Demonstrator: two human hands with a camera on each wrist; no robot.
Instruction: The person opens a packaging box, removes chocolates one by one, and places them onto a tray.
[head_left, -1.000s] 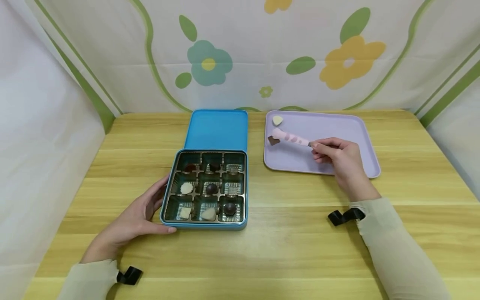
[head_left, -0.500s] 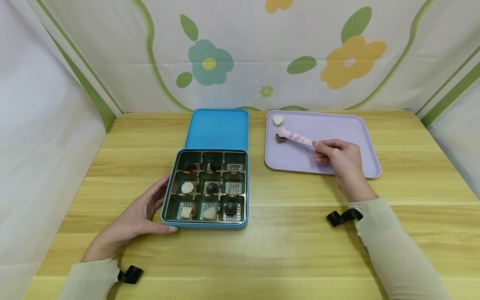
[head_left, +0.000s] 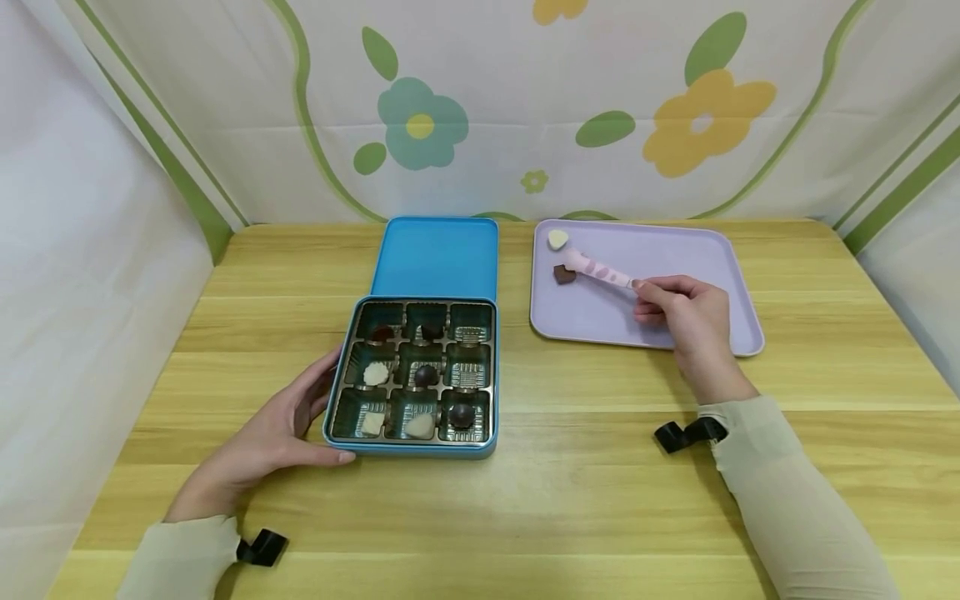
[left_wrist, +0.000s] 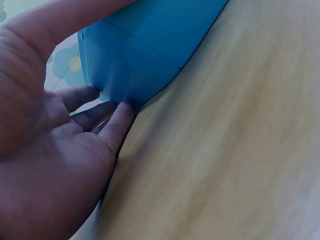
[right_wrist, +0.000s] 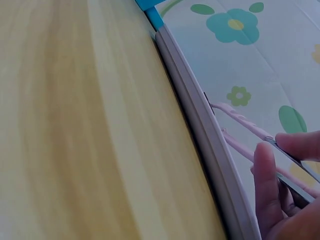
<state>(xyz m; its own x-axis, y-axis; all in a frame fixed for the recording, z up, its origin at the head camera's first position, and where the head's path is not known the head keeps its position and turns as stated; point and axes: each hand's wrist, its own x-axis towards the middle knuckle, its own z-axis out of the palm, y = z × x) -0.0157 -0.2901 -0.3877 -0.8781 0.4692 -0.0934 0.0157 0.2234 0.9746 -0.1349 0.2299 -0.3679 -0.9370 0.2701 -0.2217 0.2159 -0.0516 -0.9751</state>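
My right hand (head_left: pixel 693 321) holds pink spotted tongs (head_left: pixel 603 273) over the lilac tray (head_left: pixel 637 329). Two arms of the tongs stand apart in the right wrist view, with metal near the fingers. Their tips are right at a brown chocolate (head_left: pixel 564 274); a white chocolate (head_left: pixel 557 240) lies just behind it. At the left, my left hand (head_left: pixel 277 433) holds a blue tin (head_left: pixel 420 452) by its near left corner, thumb along the front and fingertips against the side (left_wrist: pixel 135 65). Inside, a nine-cell insert (head_left: pixel 408 346) bears dark and white chocolates, with two right-hand cells bare.
The blue lid (head_left: pixel 435 258) lies flat behind the tin. A wooden table (head_left: pixel 585 500) runs under everything, with a flowered cloth (head_left: pixel 495 92) hanging at its back edge. Bare wood separates the tin from the tray.
The tongs have shifted right on the tray, and the brown chocolate has slid a little right as well. My left hand and the tin have stayed put.
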